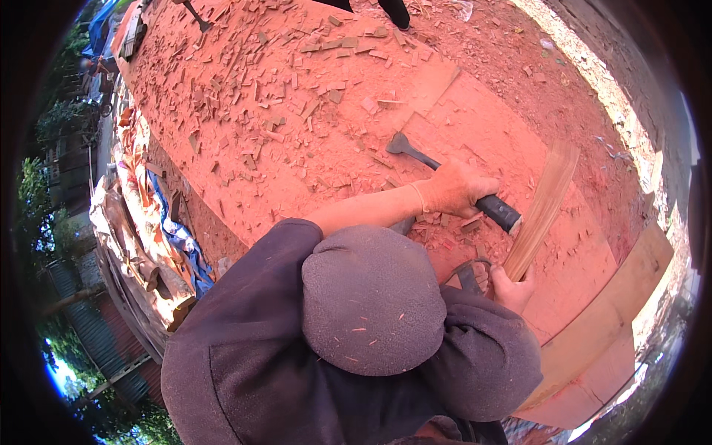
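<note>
My left hand, fingers wrapped, holds a hand tool with a flared dark blade. Its dark shaft runs through the fist to a thick black grip end on the right. Whether it is a chisel or a small hatchet I cannot tell. A long reddish-brown wooden board stands tilted, its lower end in my right hand, with the thumb along its edge. The tool's blade points away from the board. My bent knee, dusted with wood chips, hides part of the ground below.
Reddish wood chips cover a large flat sheet. Near my right hand is a sandalled foot. A curved plank lies at right, crumpled cloth and sheeting at left. Another person's dark shoe and another flared tool show at the top.
</note>
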The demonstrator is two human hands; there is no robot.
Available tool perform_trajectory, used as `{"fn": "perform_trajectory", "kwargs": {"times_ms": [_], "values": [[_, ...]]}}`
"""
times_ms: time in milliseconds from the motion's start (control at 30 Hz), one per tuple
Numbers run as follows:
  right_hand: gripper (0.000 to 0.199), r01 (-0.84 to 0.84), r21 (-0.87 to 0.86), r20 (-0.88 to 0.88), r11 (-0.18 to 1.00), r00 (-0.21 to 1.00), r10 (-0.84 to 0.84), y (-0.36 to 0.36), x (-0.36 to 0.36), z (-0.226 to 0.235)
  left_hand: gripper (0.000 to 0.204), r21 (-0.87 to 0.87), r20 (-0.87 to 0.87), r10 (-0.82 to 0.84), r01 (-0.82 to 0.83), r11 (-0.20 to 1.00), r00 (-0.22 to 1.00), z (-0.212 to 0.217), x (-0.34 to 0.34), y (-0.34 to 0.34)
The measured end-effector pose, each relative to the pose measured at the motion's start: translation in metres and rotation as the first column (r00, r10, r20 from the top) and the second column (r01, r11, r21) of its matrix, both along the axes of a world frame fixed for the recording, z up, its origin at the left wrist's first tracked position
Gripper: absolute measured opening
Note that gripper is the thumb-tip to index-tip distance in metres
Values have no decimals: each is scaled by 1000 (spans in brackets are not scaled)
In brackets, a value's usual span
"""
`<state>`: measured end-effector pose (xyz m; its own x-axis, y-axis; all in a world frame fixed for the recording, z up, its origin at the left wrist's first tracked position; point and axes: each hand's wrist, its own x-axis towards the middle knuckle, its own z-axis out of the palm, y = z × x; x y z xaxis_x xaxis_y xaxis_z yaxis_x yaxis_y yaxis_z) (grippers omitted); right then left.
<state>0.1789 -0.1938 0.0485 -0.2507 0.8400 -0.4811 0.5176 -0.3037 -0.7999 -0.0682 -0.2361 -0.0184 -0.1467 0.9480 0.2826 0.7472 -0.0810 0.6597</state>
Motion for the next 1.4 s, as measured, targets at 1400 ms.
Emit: {"fn": "perform_trajectory", "kwargs": {"times_ms": [1400], "values": [[23,267,-332,103,905,964,-246,-7,57,-16,32,115,66,-195,187,976,979,61,-13,-2]]}}
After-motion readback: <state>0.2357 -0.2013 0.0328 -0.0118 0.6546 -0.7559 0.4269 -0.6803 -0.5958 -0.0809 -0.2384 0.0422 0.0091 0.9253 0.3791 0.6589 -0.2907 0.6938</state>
